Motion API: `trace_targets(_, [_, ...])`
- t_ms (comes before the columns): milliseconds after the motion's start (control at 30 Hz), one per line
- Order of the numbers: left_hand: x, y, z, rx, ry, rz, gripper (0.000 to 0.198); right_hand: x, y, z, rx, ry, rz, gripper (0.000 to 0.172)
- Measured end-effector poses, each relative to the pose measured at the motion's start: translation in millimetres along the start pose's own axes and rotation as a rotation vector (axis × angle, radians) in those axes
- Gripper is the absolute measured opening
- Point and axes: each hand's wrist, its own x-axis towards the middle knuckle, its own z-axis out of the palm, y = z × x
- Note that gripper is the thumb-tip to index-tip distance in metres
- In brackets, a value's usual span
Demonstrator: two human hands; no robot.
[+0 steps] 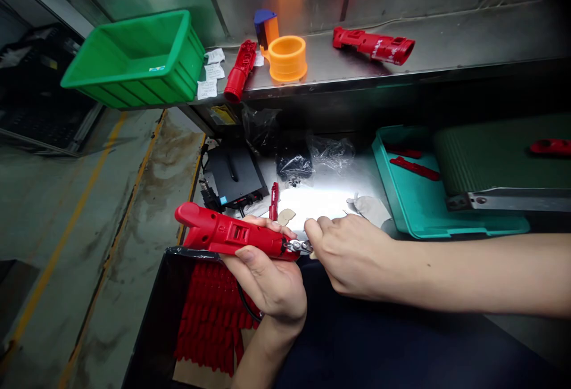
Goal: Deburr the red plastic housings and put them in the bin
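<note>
L hand (pixel 263 282) gripping red plastic housing (pixel 232 234), R hand (pixel 348 252) pinching metal pliers (pixel 298 247) at housing's end

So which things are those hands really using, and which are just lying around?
In use: left hand holding a red plastic housing; right hand holding small metal nippers against it.
Lying about: green plastic bin; orange plastic ring; another red housing on the shelf; teal tray; black plastic bags.

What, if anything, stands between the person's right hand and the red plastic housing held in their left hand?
Nothing visible does. The right hand holds small metal pliers, whose tips reach the end of the red plastic housing, gripped in the left hand. Only the pliers bridge the gap between the hands.
</note>
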Motion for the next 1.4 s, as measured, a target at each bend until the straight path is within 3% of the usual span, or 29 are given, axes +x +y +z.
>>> trace_targets(367, [0,-1,-2.8,0.012,-0.04,0.009,0.02,5,1,5,0.072,-0.061,0.001,0.042])
trace_targets(533, [7,2,-3.3,0.002,-0.038,0.062,0.023,2,1,2,0.111,-0.003,0.012,0.032])
trace_targets(700, [11,5,-2.7,-0.081,-0.046,0.014,0.023,-2,3,-1,0.111,0.04,0.055,0.023])
trace_targets(867, [9,7,-2.5,-0.127,-0.035,-0.031,0.028,-4,3,-7,0.11,0.065,0.037,0.019])
trace_targets(1400, [6,8,-0.7,-0.115,-0.085,0.01,0.028,-2,0,-9,0.023,0.068,0.021,0.013])
